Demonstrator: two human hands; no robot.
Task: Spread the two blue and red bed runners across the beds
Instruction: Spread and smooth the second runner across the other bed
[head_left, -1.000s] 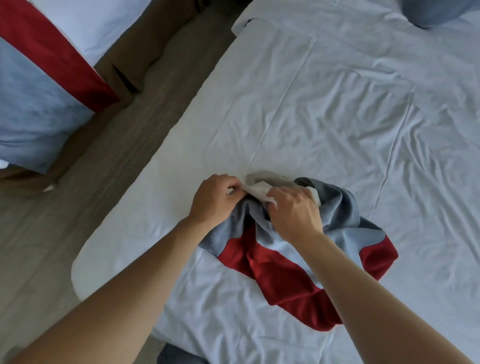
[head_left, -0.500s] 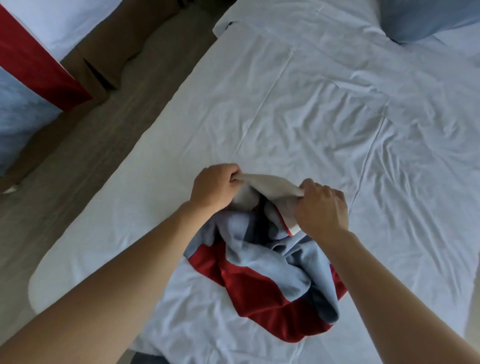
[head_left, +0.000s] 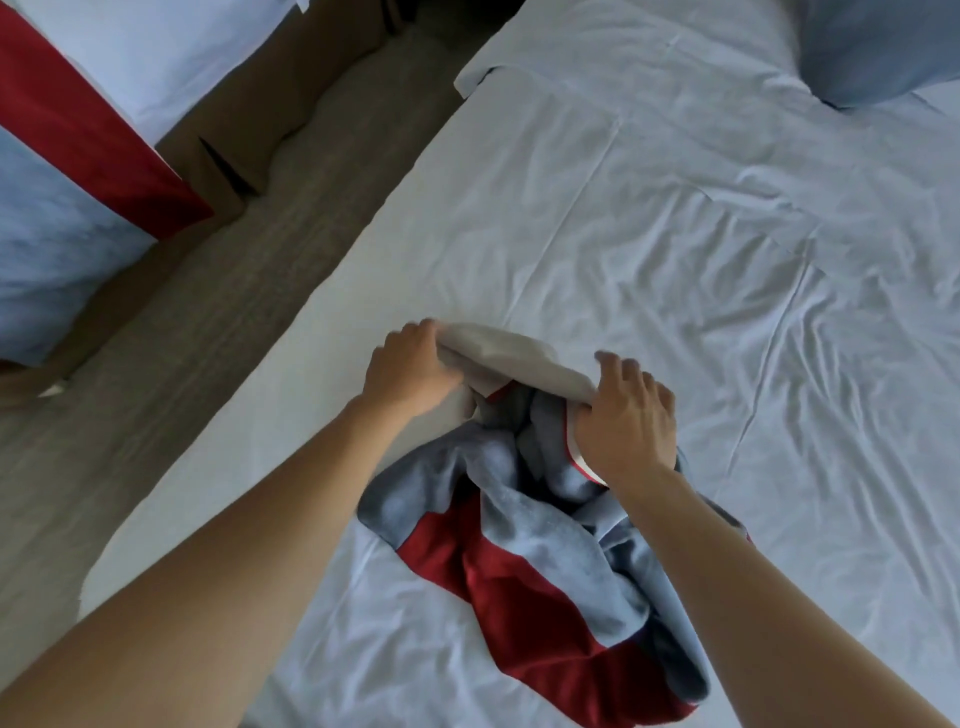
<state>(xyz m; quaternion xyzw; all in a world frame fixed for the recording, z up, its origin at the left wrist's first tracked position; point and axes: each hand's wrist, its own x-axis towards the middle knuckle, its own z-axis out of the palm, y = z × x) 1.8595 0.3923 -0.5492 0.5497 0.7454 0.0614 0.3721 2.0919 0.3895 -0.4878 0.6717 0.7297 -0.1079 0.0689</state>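
Observation:
A crumpled blue and red bed runner (head_left: 545, 561) lies bunched on the white sheet of the near bed (head_left: 675, 234). Its pale underside edge is stretched between my two hands. My left hand (head_left: 410, 369) grips the left end of that edge. My right hand (head_left: 626, 421) grips the right end, fingers curled over the fabric. A second blue and red runner (head_left: 62, 171) lies spread across the other bed at the upper left.
A strip of grey-brown floor (head_left: 218, 322) runs between the two beds. A blue pillow (head_left: 872, 47) sits at the top right of the near bed. The other bed's brown base (head_left: 249, 130) borders the floor strip.
My hands have drawn apart along the runner's pale edge, the left one moving left and the right one moving right, opening the bunch a little wider.

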